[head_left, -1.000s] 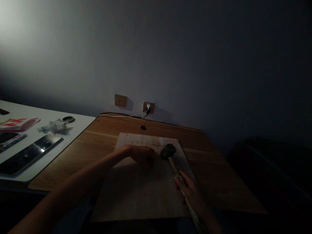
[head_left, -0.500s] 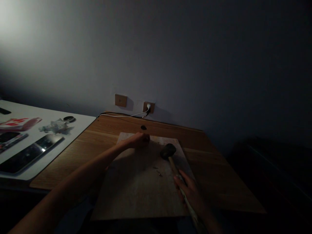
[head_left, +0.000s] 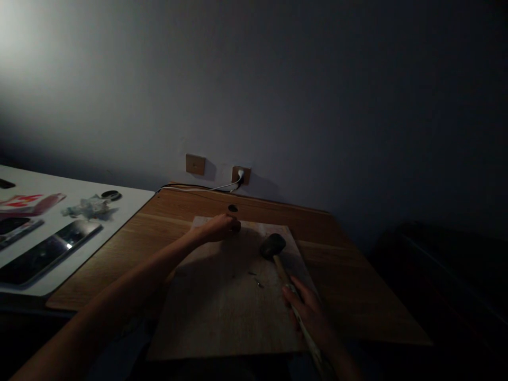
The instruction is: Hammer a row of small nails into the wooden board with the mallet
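A pale wooden board [head_left: 222, 317] lies on the brown desk [head_left: 341, 275]. My left hand [head_left: 220, 227] reaches to the board's far edge, its fingers pinched together on something too small to make out. My right hand [head_left: 311, 315] rests near the board's right edge, closed round the handle of a mallet [head_left: 278, 256]. The mallet's dark head lies on the board. A few small nails [head_left: 256, 278] lie loose on the board between my hands.
A white table [head_left: 71, 211] adjoins the desk on the left, carrying dark flat devices [head_left: 51, 248], a red-and-white packet [head_left: 27, 201] and crumpled wrapping [head_left: 89, 207]. Two wall sockets [head_left: 218, 168] with a white cable sit behind the desk. The right side is dark.
My left hand left the middle of the board, uncovering the loose nails, and moved to the far edge, where it stays pinched. My right hand and the mallet have hardly moved.
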A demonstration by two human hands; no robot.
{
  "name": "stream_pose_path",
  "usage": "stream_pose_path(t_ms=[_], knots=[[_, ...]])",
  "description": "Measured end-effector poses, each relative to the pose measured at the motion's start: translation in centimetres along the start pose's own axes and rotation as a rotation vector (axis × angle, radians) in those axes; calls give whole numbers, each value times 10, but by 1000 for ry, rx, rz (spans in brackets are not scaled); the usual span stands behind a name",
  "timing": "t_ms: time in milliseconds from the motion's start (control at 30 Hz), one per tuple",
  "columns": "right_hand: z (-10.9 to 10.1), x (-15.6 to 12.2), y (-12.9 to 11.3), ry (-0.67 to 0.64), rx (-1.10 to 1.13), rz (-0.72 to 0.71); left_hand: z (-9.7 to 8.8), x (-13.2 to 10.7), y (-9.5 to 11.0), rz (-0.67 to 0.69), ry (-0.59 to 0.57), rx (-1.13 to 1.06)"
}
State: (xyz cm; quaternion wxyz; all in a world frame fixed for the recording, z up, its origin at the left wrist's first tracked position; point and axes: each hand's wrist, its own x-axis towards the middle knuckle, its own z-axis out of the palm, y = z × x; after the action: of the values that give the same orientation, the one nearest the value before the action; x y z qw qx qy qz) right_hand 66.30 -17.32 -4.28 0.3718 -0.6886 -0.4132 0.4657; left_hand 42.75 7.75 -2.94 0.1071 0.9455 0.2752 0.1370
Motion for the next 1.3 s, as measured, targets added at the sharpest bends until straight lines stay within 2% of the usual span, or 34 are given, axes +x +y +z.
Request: stream_pose_path(t_ms=[233, 467, 633, 767, 967, 1067, 1300], knots=[[1, 4, 6, 33, -8, 8, 8, 1, 3, -2, 49, -30], [0, 4, 8, 25, -21, 0, 33, 1, -11, -48, 175, -198], [2, 5, 8, 38, -9, 4, 39, -1, -13, -25, 165, -272], [9, 8, -7, 17, 2, -47, 39, -2, -11, -98, 186, -345], [29, 27, -42, -73, -4, -176, 37, 1, -12, -38, 205, -341], [40, 38, -54, -106, -21, -230, 37, 1, -12, -68, 188, -357], [58, 58, -58, -128, -56, -305, 38, -2, -12, -138, 208, -382]])
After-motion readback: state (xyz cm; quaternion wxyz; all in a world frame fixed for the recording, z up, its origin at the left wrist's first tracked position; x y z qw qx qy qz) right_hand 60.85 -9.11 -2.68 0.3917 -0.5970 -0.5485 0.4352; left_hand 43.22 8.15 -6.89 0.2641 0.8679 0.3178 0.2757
